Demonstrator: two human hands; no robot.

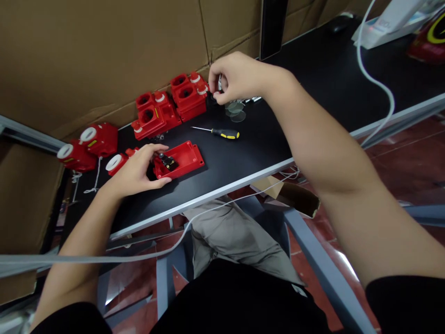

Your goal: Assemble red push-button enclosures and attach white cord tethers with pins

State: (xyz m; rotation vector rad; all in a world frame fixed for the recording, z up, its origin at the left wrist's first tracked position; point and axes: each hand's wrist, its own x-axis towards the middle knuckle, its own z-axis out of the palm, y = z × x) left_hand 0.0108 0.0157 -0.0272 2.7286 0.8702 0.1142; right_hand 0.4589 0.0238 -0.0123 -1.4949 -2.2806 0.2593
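A shallow red plastic box (184,159) lies open side up on the black table, with a small black part with brass-coloured bits (169,162) inside it. My left hand (141,169) spans the left end of this box, thumb along its near side and fingers at the far side. Raised over the back of the table, my right hand (236,76) has its fingers pinched together. Something whitish shows between them, too small to name. Below that hand are several clear round discs (237,111). A screwdriver (224,134) with a black and yellow handle lies between the two hands.
Red boxes with round openings (189,95) stand along the cardboard wall (139,46). More red units with white caps (99,139) and strings are at the left. A white cable (377,83) hangs across the right side. A computer mouse (339,24) lies farther back.
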